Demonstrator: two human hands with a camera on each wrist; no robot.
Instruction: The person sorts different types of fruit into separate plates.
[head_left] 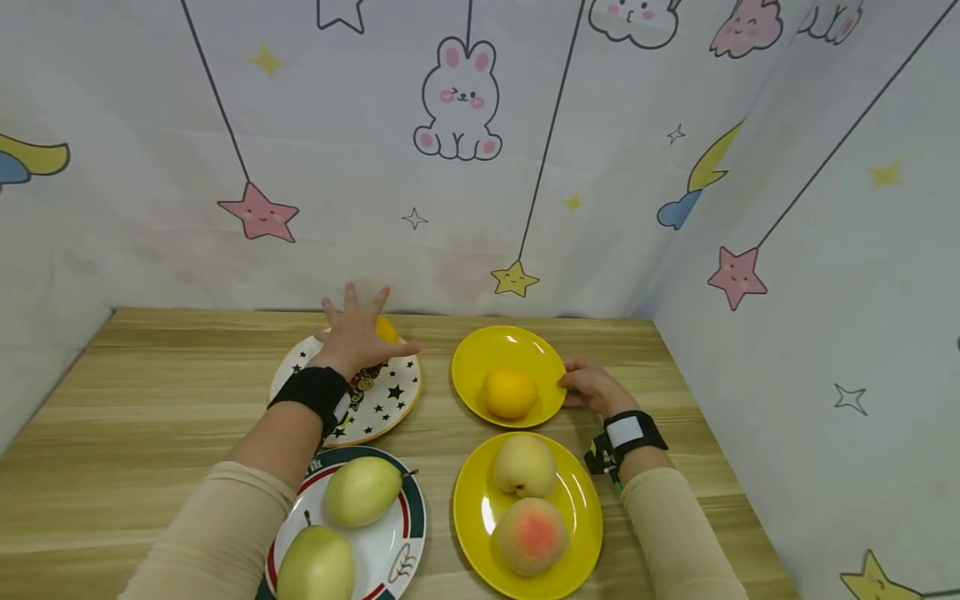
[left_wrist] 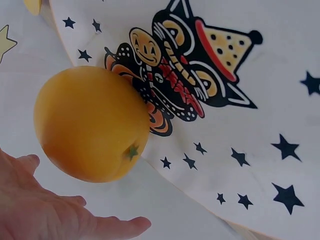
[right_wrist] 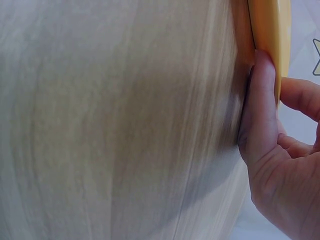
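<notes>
My left hand (head_left: 354,340) is over the far part of a white plate with black stars (head_left: 390,400), its fingers spread wide. An orange (left_wrist: 90,125) lies at that plate's edge beside the hand; in the head view the hand partly hides it. On the right, my right hand (head_left: 596,388) pinches the rim of a small yellow plate (head_left: 480,350) between thumb and fingers. That plate bears a lemon (head_left: 510,393). In the right wrist view, a finger (right_wrist: 263,100) lies along the underside of the rim.
Nearer me, a white plate with a green and red rim (head_left: 416,508) holds two green pears (head_left: 363,492). Beside it, another yellow plate (head_left: 468,475) carries a pale round fruit (head_left: 524,464) and a peach (head_left: 531,536). A patterned cloth wall (head_left: 360,167) stands behind the wooden table (head_left: 165,392).
</notes>
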